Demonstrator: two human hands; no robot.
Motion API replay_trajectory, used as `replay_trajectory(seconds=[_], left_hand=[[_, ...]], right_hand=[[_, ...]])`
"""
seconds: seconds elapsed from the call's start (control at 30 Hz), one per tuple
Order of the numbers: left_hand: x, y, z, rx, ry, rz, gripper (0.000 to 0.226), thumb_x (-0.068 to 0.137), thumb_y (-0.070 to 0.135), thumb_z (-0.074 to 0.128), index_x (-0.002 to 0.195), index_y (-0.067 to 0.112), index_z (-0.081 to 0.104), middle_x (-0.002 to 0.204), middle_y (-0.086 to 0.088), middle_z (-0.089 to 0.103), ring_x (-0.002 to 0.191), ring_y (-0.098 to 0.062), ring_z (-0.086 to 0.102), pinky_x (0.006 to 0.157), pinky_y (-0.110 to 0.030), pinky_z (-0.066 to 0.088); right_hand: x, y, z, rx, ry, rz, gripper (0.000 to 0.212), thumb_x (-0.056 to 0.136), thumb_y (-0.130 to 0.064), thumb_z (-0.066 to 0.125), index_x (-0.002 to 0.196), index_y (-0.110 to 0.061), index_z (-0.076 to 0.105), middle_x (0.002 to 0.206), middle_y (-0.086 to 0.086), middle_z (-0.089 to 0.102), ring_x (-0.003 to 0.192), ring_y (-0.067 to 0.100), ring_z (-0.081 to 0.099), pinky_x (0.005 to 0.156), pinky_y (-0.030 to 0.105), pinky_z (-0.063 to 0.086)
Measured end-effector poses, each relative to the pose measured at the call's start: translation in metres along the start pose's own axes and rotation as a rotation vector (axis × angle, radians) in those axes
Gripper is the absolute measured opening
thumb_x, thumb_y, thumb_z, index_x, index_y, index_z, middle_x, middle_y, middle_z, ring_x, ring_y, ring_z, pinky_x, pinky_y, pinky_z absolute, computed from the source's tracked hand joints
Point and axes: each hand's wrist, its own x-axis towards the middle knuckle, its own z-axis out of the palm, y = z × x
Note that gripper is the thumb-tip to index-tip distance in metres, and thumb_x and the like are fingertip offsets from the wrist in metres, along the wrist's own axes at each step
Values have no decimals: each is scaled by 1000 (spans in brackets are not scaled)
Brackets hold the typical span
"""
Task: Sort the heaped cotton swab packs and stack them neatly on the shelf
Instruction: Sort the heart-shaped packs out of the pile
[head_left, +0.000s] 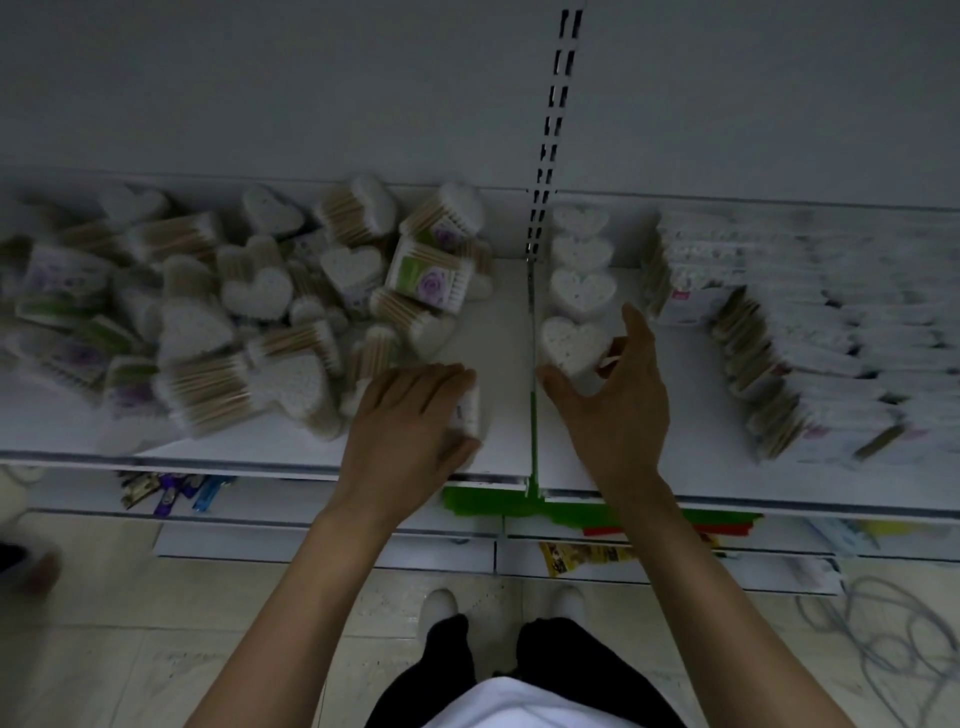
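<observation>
Since our left hand (410, 415) lies nearest, we begin there: its fingers curl over a small pack (469, 410) near the front edge of the shelf (260, 452), gripping it from above. Just beyond, our right hand (608, 400) cups a heart-shaped pack (569, 345), with the thumb against its near side, curled fingers on its right and the forefinger raised clear. This pack stands upright at the front of a row of heart packs (582, 291) running back beside the divider (532, 322).

We judge these packs light, with a stiff clear shell that is probably slick, and tippy when stood on end. Holding one across its sides, low down, should keep it from toppling its neighbours.

Further left sprawls the unsorted heap (234, 322); to the right lie flat packs (831, 338) in leaning rows. A rose-label pack (428, 280) shows a purple flower on green and white, but blur hides any writing and we can read none.
</observation>
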Motion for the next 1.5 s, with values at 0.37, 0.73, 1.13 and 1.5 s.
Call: replay_trajectory(seconds=[0.37,0.73,1.13,1.5], left_hand=[[16,37,-20,-430,135,-206,60,77,48,67,127,17,54,122,3,60,110,-11,52,93,-22,39],[11,114,13,-939,95,-571,57,64,46,74,111,51,41,121,22,52,108,2,55,86,-12,45],[7,114,34,-862,117,-592,60,75,24,80,115,43,40,113,17,55,86,1,59,67,-12,49],[22,101,41,-774,38,-619,80,77,26,80,145,15,37,135,5,46,100,4,56,79,-2,42]], right_hand=[[11,4,-9,33,-53,17,103,69,-51,78,149,-19,21,139,8,38,124,24,45,95,44,47],[-48,-6,-56,374,-343,103,54,79,-26,76,122,-42,48,116,-27,56,104,-5,56,86,11,47],[-27,25,-62,313,-542,125,50,89,-14,64,133,-30,46,132,-13,54,120,-2,51,104,19,40],[-24,27,-44,229,-468,28,44,96,-17,52,137,-28,38,125,-23,46,113,-8,45,98,5,31]])
